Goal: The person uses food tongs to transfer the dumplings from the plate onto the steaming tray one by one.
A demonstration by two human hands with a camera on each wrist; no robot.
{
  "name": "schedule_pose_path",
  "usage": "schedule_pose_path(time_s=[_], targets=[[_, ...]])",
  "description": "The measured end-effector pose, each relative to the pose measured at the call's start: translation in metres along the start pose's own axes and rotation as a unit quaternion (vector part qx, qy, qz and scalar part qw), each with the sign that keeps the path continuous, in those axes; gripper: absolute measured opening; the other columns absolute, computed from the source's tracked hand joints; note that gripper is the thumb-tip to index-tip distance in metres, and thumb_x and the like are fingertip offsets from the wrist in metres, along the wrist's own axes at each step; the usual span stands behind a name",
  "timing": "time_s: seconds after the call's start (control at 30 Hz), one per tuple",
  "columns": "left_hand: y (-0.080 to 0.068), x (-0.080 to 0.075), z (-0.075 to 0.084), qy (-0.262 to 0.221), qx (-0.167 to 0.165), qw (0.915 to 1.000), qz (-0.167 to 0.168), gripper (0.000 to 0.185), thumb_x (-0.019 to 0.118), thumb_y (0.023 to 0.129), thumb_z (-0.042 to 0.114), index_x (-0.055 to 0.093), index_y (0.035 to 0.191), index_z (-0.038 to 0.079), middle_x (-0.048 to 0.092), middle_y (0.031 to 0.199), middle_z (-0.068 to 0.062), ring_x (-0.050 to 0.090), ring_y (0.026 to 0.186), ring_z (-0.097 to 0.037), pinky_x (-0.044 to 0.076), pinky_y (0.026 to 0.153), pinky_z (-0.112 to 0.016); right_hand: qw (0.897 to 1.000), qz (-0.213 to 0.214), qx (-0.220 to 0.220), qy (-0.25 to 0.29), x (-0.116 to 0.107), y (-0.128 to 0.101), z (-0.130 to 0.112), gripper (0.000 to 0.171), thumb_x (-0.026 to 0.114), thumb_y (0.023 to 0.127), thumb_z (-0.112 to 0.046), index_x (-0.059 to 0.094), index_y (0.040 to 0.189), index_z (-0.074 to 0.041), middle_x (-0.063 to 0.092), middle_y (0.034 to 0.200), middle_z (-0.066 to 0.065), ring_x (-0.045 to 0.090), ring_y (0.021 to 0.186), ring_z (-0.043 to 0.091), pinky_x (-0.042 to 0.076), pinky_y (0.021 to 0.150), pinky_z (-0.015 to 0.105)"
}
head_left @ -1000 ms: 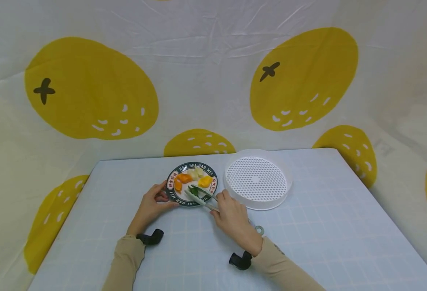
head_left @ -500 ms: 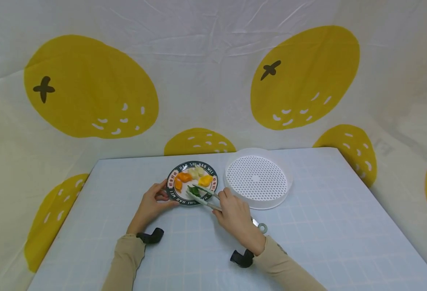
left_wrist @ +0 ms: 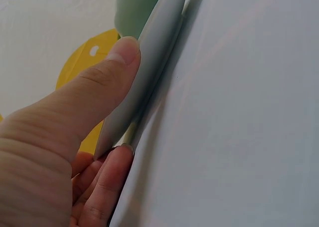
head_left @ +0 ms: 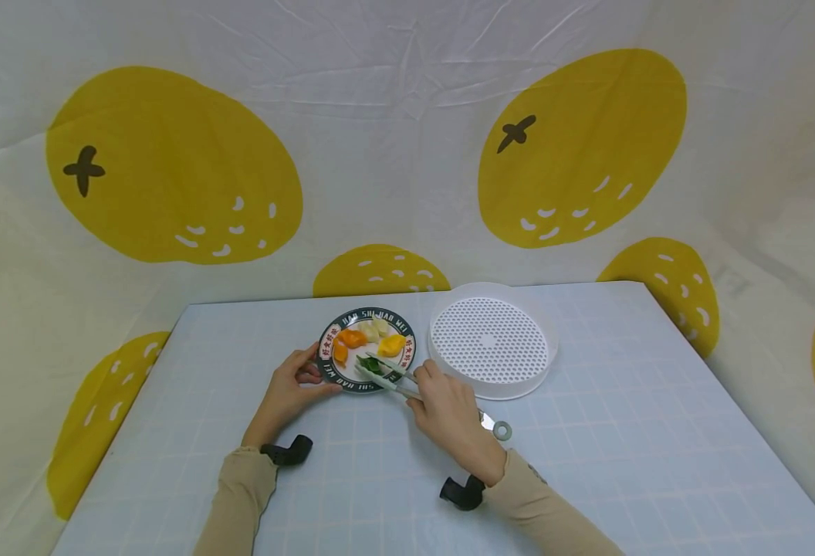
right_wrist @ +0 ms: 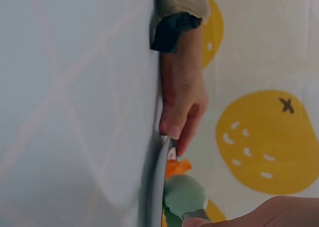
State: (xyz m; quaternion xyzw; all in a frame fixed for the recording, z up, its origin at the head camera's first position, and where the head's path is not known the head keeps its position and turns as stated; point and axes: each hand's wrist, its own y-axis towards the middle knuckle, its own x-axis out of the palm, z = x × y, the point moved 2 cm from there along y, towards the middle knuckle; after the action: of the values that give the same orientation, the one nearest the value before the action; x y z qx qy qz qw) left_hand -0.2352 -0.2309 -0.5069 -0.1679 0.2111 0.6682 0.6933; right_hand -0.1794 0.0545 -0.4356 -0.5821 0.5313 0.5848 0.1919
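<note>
In the head view my left hand [head_left: 292, 390] holds the left rim of a round plate [head_left: 354, 317] with a dark lettered border. The left wrist view has the thumb on top of the plate [left_wrist: 162, 47] and fingertips at its underside. My right hand [head_left: 449, 417] grips metal tongs [head_left: 379, 378] with pale green tips, reaching over the plate's front. A dark green piece [head_left: 369, 365] lies between the tips. Beside it on the plate are orange pieces [head_left: 352, 339], a yellow piece [head_left: 391, 345] and cream pieces [head_left: 373, 330], dumpling-like in shape. A tongs tip [right_wrist: 184, 194] appears large in the right wrist view.
A white round steamer tray [head_left: 488, 392] with a perforated base stands just right of the plate, close to my right hand. The table [head_left: 630, 432] has a pale blue checked cover. Behind it hangs a white cloth [head_left: 387, 162] printed with yellow fruit.
Right hand and tongs have shifted slightly right, and more of the tongs' ring end shows behind the hand. The green piece has moved little. Left hand and plate stay put.
</note>
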Motion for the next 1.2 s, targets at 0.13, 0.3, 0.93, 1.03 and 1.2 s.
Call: schedule_pose_path(time_s=[0.13,0.3,0.93,1.03,1.2], targets=[[0.001,0.0,0.0,0.001,-0.004,1.0,-0.001,0.101,0.091,0.066,0.044,0.044,0.15,0.014,0.057,0.11,-0.005,0.06,0.096,-0.02,0.054,0.086,-0.027,1.0,0.0,0.001,0.001,0.0,0.0,0.002,0.026,0.084,0.079,-0.018,0.063,0.09,-0.007,0.05,0.078,0.0,0.044,0.052,0.013,0.033,0.041,0.025],[0.001,0.0,0.0,0.004,-0.004,1.0,0.0,0.101,0.091,0.066,0.044,0.044,0.15,0.014,0.057,0.11,-0.005,0.06,0.096,-0.02,0.054,0.085,-0.025,1.0,-0.005,0.009,0.016,-0.007,0.0,0.005,0.029,0.083,0.08,-0.02,0.067,0.099,-0.005,0.055,0.084,-0.001,0.047,0.057,0.012,0.037,0.045,0.023],[0.001,0.0,-0.001,0.002,-0.015,0.9999,-0.002,0.102,0.091,0.065,0.049,0.044,0.15,0.017,0.056,0.11,-0.004,0.06,0.097,-0.02,0.054,0.086,-0.026,0.996,0.039,0.07,0.043,-0.052,0.004,0.044,0.033,0.085,0.077,-0.017,0.07,0.105,-0.008,0.063,0.095,0.002,0.053,0.059,0.017,0.04,0.045,0.028],[0.001,0.0,-0.001,0.007,-0.016,0.9998,-0.001,0.103,0.09,0.064,0.051,0.044,0.15,0.017,0.056,0.11,-0.004,0.06,0.097,-0.02,0.054,0.086,-0.026,0.995,0.043,0.083,0.041,-0.058,0.006,0.054,0.035,0.085,0.078,-0.018,0.07,0.107,-0.007,0.064,0.097,0.003,0.057,0.063,0.02,0.042,0.047,0.031],[0.001,-0.001,0.0,0.004,-0.008,1.0,0.001,0.103,0.091,0.064,0.05,0.045,0.15,0.017,0.057,0.11,-0.004,0.06,0.096,-0.02,0.055,0.086,-0.026,0.992,0.037,0.112,0.038,-0.067,0.008,0.073,0.038,0.083,0.08,-0.02,0.069,0.112,-0.005,0.065,0.103,0.006,0.062,0.072,0.026,0.047,0.05,0.038]])
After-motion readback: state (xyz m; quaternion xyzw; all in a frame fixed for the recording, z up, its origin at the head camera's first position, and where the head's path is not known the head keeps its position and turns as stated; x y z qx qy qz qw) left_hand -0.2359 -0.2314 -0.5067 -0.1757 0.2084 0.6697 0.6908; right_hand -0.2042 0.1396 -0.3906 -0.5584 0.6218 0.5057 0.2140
